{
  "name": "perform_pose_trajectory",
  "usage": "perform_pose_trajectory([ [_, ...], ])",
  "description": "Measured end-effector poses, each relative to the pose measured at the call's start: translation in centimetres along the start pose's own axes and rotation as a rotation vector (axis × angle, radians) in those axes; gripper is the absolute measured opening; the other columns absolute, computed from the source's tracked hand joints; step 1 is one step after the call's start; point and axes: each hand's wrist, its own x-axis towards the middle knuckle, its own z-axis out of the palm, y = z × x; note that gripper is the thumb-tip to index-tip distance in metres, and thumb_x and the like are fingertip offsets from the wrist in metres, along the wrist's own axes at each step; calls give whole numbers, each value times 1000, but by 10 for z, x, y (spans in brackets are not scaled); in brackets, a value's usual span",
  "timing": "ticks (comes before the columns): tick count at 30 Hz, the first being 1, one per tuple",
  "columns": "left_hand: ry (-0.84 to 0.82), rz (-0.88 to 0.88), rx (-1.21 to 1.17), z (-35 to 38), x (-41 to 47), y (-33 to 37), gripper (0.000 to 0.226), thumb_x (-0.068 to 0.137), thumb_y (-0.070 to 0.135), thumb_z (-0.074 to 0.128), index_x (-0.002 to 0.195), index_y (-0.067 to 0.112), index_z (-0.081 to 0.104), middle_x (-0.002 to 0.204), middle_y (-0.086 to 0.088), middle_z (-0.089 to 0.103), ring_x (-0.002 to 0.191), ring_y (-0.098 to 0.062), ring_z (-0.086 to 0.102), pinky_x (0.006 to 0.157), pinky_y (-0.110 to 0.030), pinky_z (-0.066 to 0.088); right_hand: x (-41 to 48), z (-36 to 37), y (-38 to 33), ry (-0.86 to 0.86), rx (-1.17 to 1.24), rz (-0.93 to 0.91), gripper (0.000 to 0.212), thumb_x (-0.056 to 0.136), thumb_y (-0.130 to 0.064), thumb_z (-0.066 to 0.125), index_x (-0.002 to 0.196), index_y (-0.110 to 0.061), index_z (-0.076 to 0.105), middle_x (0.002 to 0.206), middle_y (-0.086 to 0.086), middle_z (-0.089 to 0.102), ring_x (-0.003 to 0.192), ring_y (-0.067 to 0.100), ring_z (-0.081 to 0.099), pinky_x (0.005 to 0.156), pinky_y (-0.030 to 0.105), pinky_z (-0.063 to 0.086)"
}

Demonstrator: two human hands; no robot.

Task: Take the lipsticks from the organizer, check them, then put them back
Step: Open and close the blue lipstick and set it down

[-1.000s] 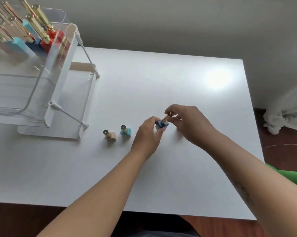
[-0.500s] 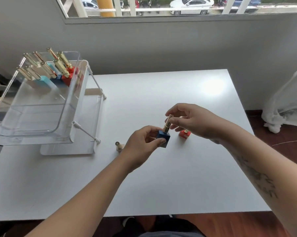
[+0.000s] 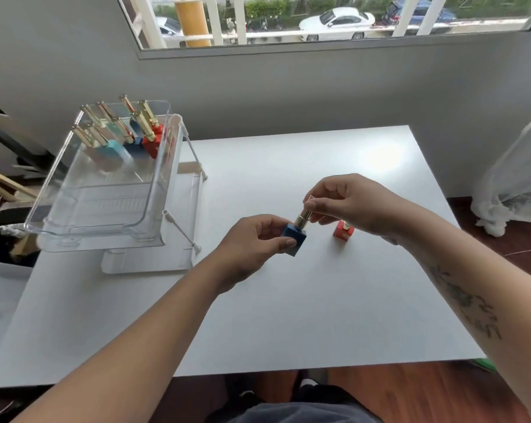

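My left hand [image 3: 252, 242] grips the dark blue square base of a lipstick [image 3: 294, 238] held above the white table [image 3: 288, 315]. My right hand [image 3: 346, 203] pinches the gold top of the same lipstick. A red-based lipstick [image 3: 343, 232] stands on the table just right of it, partly behind my right hand. The clear organizer [image 3: 105, 190] stands on its white frame at the left. Several gold-topped lipsticks [image 3: 126, 132] with teal, blue and red bases lean in its far end.
The table's right edge and near edge border a wooden floor. A white cloth bundle [image 3: 514, 184] lies at the far right. A grey wall and window sill run behind the table. Dark clutter sits left of the organizer.
Both hands lifted the blue lipstick off the table and hold it higher. The view tilted up, showing the window. The beige and teal lipsticks are now hidden behind my left hand.
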Motion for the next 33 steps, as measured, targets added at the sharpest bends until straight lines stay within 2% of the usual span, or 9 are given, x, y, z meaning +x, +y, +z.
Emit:
perform_pose_trajectory([
  [3, -19, 15, -50, -3, -4, 3, 21, 89, 12, 69, 109, 20, 72, 102, 3, 77, 96, -15, 73, 96, -32, 52, 0, 2, -7, 1, -48, 11, 21, 87, -37, 68, 93, -17, 72, 86, -2, 76, 81, 9, 72, 69, 16, 56],
  [8, -14, 33, -62, -9, -8, 8, 21, 89, 10, 69, 109, 18, 71, 102, 2, 77, 96, -15, 73, 90, -26, 54, -5, 1, -17, 23, 44, -31, 35, 85, -36, 71, 119, -30, 65, 105, -6, 70, 90, 10, 71, 77, 21, 57],
  [12, 10, 26, -64, -14, -12, 10, 22, 89, 8, 69, 110, 16, 71, 100, 2, 77, 91, -11, 73, 74, -15, 53, -7, 1, -23, -8, 17, -68, 22, 89, -20, 68, 109, -29, 71, 104, -4, 73, 91, 12, 71, 79, 23, 57],
  [16, 15, 16, -12, -16, -16, 12, 21, 89, 14, 69, 108, 23, 72, 100, 7, 77, 93, -7, 72, 64, -9, 49, -5, 5, -24, 34, -108, -104, 13, 86, -22, 72, 98, -26, 74, 91, -7, 75, 88, 16, 69, 82, 30, 58],
  [21, 29, 18, 17, -16, -17, 12, 19, 88, 14, 70, 104, 25, 72, 98, 8, 77, 96, -9, 72, 74, -18, 49, -2, 6, -22, 53, -188, -124, 16, 83, -38, 72, 84, -22, 71, 78, -7, 74, 72, 12, 66, 69, 26, 56],
  [23, 27, 22, 18, -17, -17, 12, 19, 88, 15, 70, 104, 25, 72, 98, 7, 77, 95, -8, 72, 70, -14, 49, -2, 6, -22, 57, -230, -114, 21, 80, -47, 71, 88, -28, 70, 79, -16, 71, 66, 0, 63, 58, 12, 51],
  [25, 34, 26, 1, -18, -16, 13, 21, 88, 13, 70, 105, 23, 72, 100, 5, 77, 98, -12, 72, 82, -22, 53, -3, 4, -24, 42, -263, -111, 29, 77, -52, 72, 102, -40, 65, 88, -23, 69, 74, -4, 65, 56, 9, 46],
  [27, 42, 30, -2, -20, -14, 13, 22, 87, 10, 70, 106, 21, 72, 101, 3, 77, 100, -15, 71, 96, -33, 52, -4, 1, -27, 18, -260, -131, 36, 77, -46, 74, 110, -47, 60, 100, -26, 67, 83, -1, 66, 64, 15, 48],
  [33, 47, 30, 23, -22, -10, 16, 23, 88, 9, 68, 107, 22, 72, 100, 5, 77, 98, -10, 72, 95, -30, 50, -1, -4, -33, -35, -303, -177, 25, 87, -20, 70, 99, -41, 69, 96, -20, 71, 84, 1, 68, 75, 21, 53],
])
